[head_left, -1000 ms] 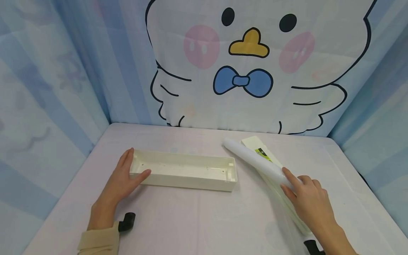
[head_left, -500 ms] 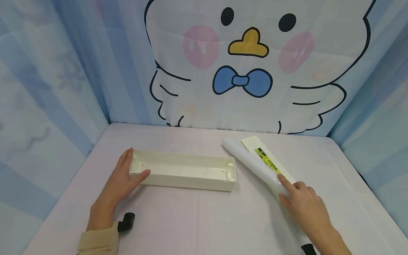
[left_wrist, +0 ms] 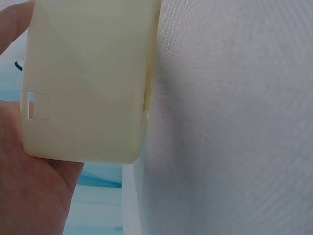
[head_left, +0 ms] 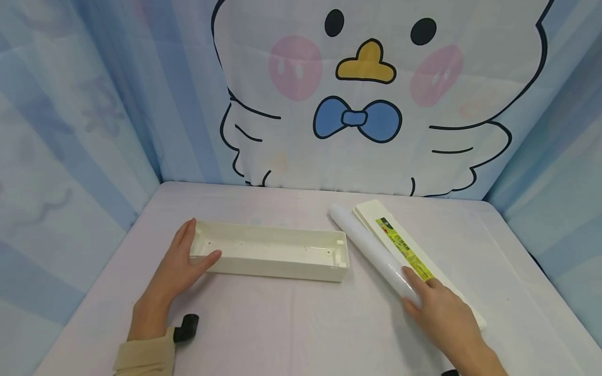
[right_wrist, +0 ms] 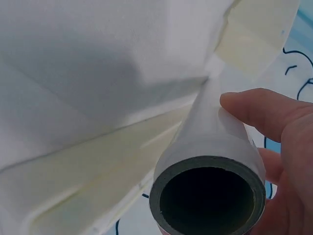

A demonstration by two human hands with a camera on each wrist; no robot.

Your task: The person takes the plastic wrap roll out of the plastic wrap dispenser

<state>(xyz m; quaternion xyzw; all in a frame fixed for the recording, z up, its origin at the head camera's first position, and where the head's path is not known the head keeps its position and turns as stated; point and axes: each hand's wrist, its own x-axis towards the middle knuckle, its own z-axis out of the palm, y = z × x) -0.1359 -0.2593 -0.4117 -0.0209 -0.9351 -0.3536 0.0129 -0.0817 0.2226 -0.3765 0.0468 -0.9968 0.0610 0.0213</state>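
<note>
A long cream open-topped box (head_left: 273, 266) lies on the table. My left hand (head_left: 176, 269) grips its left end, thumb over the front wall and fingers behind; the left wrist view shows the flat end of the box (left_wrist: 88, 83) with a small slot. A whitish roll of plastic wrap (head_left: 371, 248) slants across the table at the right. My right hand (head_left: 444, 313) holds its near end, thumb on one side and fingers on the other. The hollow core of the roll (right_wrist: 208, 161) faces the right wrist camera.
Just right of the roll lies a long cream lid (head_left: 376, 209) with a yellow-green label (head_left: 406, 250), partly behind my right hand. A pale cloth covers the table (head_left: 291, 324). Blue patterned curtains (head_left: 70, 172) stand around its back and sides.
My right hand has swung the near end of the roll leftward and toward me, while its far end stays almost in place. More of the lid and label shows. The left hand has not moved.
</note>
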